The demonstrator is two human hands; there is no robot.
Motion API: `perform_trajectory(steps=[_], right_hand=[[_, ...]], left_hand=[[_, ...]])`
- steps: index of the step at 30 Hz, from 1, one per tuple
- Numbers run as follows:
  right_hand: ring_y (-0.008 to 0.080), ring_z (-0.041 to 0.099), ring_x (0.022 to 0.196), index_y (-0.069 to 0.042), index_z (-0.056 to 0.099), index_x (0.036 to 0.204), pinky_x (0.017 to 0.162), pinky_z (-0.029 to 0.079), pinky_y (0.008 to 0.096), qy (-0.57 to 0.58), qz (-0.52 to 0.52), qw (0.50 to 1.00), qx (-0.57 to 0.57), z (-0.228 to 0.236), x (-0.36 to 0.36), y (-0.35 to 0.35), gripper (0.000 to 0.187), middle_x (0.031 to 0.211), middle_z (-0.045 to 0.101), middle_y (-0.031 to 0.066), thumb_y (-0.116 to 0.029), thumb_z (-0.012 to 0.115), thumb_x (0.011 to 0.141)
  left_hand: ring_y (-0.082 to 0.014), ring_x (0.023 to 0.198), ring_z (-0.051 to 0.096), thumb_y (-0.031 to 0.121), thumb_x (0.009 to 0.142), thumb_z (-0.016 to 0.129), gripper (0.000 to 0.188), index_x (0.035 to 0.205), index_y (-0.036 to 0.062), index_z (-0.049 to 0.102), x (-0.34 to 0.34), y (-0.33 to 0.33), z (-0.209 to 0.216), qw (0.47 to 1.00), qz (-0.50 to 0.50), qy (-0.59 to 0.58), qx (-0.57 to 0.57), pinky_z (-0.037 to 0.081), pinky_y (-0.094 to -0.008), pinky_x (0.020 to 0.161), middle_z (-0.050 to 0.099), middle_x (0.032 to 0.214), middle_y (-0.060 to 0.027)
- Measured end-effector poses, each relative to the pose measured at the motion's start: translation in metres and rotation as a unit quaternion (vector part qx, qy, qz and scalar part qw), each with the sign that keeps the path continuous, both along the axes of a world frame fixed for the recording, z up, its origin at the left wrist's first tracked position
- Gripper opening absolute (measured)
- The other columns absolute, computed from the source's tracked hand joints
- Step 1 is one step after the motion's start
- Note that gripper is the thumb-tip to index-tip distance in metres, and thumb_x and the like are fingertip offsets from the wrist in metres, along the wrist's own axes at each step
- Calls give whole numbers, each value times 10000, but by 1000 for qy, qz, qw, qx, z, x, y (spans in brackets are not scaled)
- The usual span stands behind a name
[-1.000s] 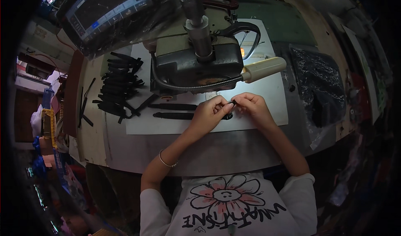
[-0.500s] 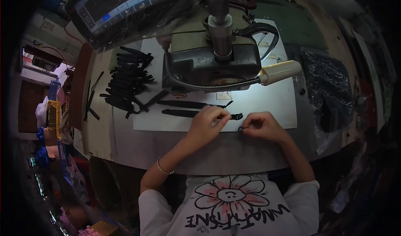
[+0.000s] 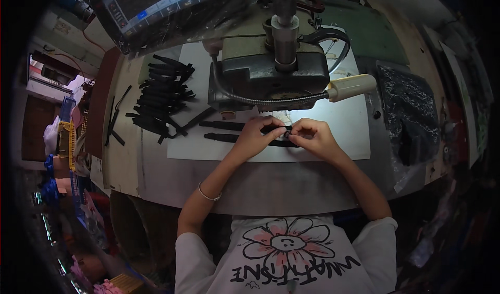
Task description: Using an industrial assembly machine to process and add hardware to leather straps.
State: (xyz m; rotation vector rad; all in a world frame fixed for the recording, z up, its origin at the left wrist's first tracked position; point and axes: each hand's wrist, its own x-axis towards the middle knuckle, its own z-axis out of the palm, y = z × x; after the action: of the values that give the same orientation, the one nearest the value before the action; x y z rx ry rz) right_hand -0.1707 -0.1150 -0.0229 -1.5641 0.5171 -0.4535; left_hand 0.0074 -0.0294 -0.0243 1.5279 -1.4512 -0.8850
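Observation:
Two long black fabric straps lie side by side on the white sheet in front of the machine head, an upper strap (image 3: 223, 125) and a lower strap (image 3: 221, 137). My left hand (image 3: 257, 136) covers the middle of both; its thumb and forefinger are closed on the right end of the upper one. Against that end my right hand (image 3: 315, 138) pinches a small black ring-like piece (image 3: 288, 133), mostly hidden by the fingertips. Just below the fingers, the right end of the lower strap shows on the sheet.
A sewing-type machine head (image 3: 271, 78) with a cream-coloured lamp (image 3: 352, 87) stands right behind my hands. Many black straps are piled (image 3: 164, 93) at the left. Plastic-bagged dark material (image 3: 409, 112) lies at the right. A screen (image 3: 161, 8) hangs at upper left.
Both hands have moved up the sheet and come together at the upper strap's end. My left hand has left the lower strap's end, and my right hand has brought the small black piece along.

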Motion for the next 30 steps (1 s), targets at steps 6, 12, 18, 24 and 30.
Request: perform_trajectory(steps=[6,12,18,24,30], right_hand=[[72,553,537,16,549,745,488,431,217,52,-95,993,-50,9,-1,9,100,596,580,43,-55,614,773],[189,573,502,6,532,741,488,447,290,53,-168,966,-189,3,12,24,119,609,582,110,-77,614,759],[274,547,506,-27,459,713,463,443,367,62,-172,877,-445,-7,20,30,162,607,515,116,-68,611,749],[234,528,534,-36,461,712,461,439,342,62,-160,845,-506,-15,21,28,147,612,470,87,-38,607,720],[260,548,556,-15,529,826,489,444,347,68,-151,854,-493,-11,20,27,137,671,527,103,-1,616,722]], left_hand=[[-80,738,562,170,791,663,193,854,-9,630,-5,1,-8,990,74,112,31,439,-228,720,629,768,-22],[-101,734,574,158,772,672,156,817,10,647,-7,2,-14,996,81,5,-35,425,-239,737,649,781,-34],[-162,725,561,146,741,672,103,809,70,657,-11,7,-16,983,88,-124,-103,349,-274,812,645,771,-17],[-184,700,545,137,722,665,97,808,94,659,-17,7,-18,956,122,-199,-178,349,-335,840,623,720,-13],[-194,692,554,140,725,675,114,820,83,651,-14,7,-21,965,150,-153,-149,350,-370,905,627,723,-32]])
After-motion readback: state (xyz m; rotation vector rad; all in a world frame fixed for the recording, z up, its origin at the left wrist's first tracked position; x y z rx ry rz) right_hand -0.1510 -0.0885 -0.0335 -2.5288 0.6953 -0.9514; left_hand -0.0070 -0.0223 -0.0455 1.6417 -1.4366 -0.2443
